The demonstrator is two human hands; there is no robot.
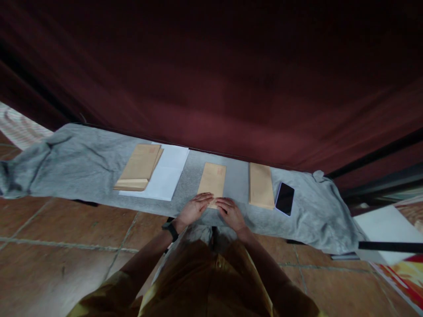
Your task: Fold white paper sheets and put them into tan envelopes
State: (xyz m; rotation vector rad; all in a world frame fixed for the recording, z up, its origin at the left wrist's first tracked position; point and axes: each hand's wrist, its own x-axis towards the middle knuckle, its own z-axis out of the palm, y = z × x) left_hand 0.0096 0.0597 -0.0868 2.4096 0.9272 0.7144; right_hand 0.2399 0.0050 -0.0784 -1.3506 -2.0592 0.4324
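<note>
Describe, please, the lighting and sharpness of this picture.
In the head view, light is dim; the dark red surface fades nearly to black at the top; brown floor tiles shine palely lower left; print on the central tan paper envelope is unreadable.

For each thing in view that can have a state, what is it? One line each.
Middle envelope, flat, near end partly covered; sealing unclear
Left hand, touching that envelope
Right hand, touching it too
Paper, flat, partly covered
Left envelopes, stacked unevenly, overlapping the paper
Right envelopes, stacked flat
Phone, face up, screen dark
Cloth, spread, wrinkled at both ends
</note>
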